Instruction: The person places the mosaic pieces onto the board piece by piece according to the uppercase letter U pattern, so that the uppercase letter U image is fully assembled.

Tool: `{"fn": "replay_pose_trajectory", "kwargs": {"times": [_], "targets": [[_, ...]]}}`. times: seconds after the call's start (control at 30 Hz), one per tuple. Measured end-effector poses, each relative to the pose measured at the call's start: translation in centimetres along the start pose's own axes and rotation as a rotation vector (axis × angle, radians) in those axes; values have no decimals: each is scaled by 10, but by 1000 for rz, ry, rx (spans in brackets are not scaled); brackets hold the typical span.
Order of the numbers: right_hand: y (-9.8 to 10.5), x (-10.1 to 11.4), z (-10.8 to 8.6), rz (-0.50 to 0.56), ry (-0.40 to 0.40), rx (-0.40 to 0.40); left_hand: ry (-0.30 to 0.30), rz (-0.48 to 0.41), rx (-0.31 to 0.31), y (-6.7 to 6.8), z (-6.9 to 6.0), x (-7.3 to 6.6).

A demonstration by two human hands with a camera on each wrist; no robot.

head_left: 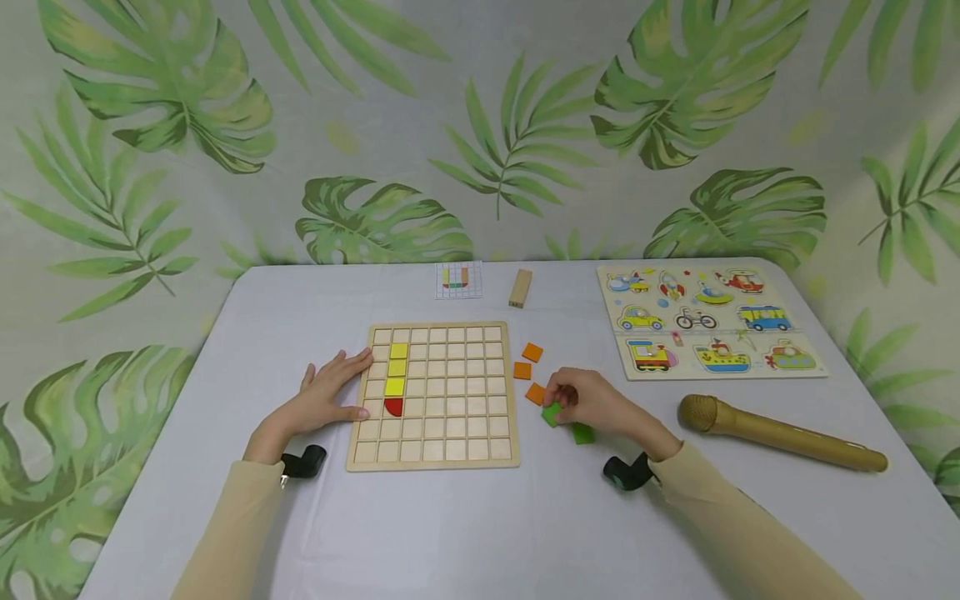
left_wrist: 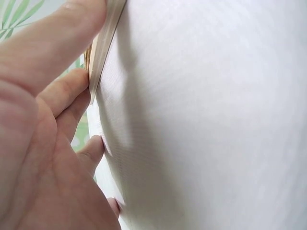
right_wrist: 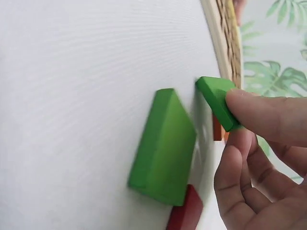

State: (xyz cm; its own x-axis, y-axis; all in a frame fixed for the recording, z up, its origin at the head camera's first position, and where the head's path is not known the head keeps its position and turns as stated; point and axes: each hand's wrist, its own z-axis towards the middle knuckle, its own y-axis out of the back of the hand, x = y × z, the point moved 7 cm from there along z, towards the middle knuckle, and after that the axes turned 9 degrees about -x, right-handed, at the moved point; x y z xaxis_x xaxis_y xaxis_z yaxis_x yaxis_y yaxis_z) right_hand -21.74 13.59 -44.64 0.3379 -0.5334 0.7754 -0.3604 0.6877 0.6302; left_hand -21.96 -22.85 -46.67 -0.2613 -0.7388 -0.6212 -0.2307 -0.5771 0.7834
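Board (head_left: 454, 387) is laid flat on the worktop (head_left: 450, 533), its grid partly filled. In the second column from the left, three yellow squares (head_left: 397, 367) are set in line from the second row down; directly below them a red quarter-round (head_left: 394, 407) is placed. No other cell is seen filled.

Against the pattern printed on the card (head_left: 459, 281) beyond the board, the yellow side and one red corner are judged done; the green base, the second red corner and the orange side are judged left to be laid. Perhaps half done, no more. Cells on the card are too small to be counted.

Loose stock, right of the board: three orange squares (head_left: 533, 352), a second green tile (head_left: 583, 433), and, in the right wrist view, a red piece (right_wrist: 185, 211) partly covered by that tile.

Pose, right hand (head_left: 596, 400): forearm angled in from the near right corner, hand bent over the loose pieces. A green tile (right_wrist: 216, 96) is pinched between thumb and fingers, tilted, just outside the board's right edge. Whether the worktop is touched by its lower edge cannot be told.

Left hand (head_left: 326, 398): fingers spread apart, nothing gripped; the board's left edge is touched by thumb and fingertips. The board is judged to be steadied so.
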Motion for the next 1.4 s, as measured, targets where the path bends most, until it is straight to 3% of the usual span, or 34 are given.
{"fn": "replay_pose_trajectory", "kwargs": {"times": [0.2, 0.47, 0.8, 1.13, 1.4], "targets": [[-3, 3, 7, 115, -54, 34, 0, 8, -1, 0, -1, 1], [-13, 20, 27, 217, -14, 29, -12, 6, -8, 0, 0, 0], [-48, 46, 58, 238, 52, 73, -3, 9, -10, -1, 2, 3], [-90, 73, 88, 275, 35, 122, 7, 6, -8, 0, 1, 2], [-114, 89, 103, 184, 22, 121, -3, 0, -7, 0, 0, 0]]}}
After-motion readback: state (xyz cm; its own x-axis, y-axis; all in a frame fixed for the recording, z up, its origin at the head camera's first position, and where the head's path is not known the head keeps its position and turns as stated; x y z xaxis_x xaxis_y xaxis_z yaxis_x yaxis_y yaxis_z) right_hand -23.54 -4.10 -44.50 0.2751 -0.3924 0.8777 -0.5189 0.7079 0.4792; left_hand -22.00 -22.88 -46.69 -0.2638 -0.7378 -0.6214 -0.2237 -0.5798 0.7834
